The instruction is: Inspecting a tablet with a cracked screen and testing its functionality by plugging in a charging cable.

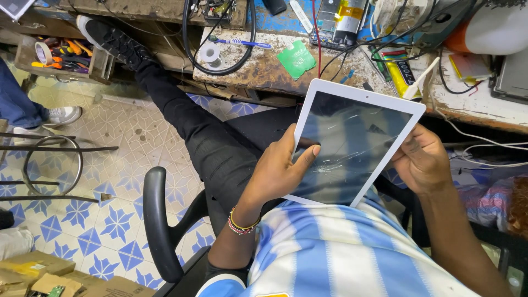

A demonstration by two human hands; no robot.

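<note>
- Tablet [352, 143], white-rimmed with cracked glass, sits over the lap, just short of the counter [264, 69] edge.
- Left hand [278, 168]: fingers clamped on its left edge, thumb on the glass.
- Right hand [421, 159]: fingers wrapped round the right edge.
- Open floor [110, 165] lies to the left.

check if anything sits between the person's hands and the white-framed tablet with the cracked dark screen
Nothing visible does. The left hand lies on the white-framed tablet, thumb on the cracked glass, and the right hand grips its right edge directly.
</note>
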